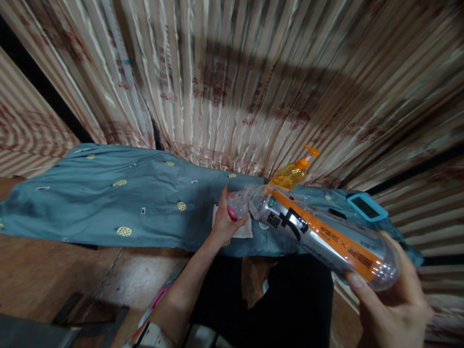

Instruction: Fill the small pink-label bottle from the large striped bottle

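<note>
At lower right, closest to the camera, right hand (393,299) wrapped around the base of a clear plastic bottle (322,234) with a silver and orange label, tilted with its neck toward the table (108,203). Just beyond, left hand (226,217) pinched at the bottle's mouth, above a white cloth (246,231) on the blue table cover. Farther back, an orange pump bottle (293,173) and a blue-framed device (366,207) before striped curtains (232,72).

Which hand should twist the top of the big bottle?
Probably the left hand: its fingers already sit at the bottle neck. The right hand grips the base.
</note>
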{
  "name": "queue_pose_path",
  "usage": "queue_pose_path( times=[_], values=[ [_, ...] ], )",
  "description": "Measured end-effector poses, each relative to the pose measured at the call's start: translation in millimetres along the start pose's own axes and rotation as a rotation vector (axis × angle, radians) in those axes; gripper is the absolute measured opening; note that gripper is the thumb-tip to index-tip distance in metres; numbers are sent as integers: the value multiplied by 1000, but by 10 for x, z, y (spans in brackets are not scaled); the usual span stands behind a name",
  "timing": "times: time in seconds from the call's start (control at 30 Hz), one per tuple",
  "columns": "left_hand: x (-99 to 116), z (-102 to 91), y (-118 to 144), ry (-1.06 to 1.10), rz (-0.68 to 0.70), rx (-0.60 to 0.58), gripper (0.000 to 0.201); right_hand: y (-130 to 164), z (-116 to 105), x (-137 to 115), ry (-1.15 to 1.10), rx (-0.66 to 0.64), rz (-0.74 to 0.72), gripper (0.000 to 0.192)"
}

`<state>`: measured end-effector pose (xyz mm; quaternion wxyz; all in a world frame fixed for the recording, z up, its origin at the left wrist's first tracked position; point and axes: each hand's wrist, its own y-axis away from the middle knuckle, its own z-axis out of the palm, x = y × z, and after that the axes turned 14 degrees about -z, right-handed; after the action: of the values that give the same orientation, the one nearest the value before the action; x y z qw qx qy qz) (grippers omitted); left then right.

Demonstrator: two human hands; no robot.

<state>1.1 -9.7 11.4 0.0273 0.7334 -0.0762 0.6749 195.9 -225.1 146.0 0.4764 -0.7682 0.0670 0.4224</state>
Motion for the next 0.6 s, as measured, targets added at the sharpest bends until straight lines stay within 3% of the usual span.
queue_pose_path(
  times=[0.6],
  values=[
    [-19, 7, -5, 6, 8, 4, 120, 6, -10, 6, 13, 20, 18, 93]
  ],
)
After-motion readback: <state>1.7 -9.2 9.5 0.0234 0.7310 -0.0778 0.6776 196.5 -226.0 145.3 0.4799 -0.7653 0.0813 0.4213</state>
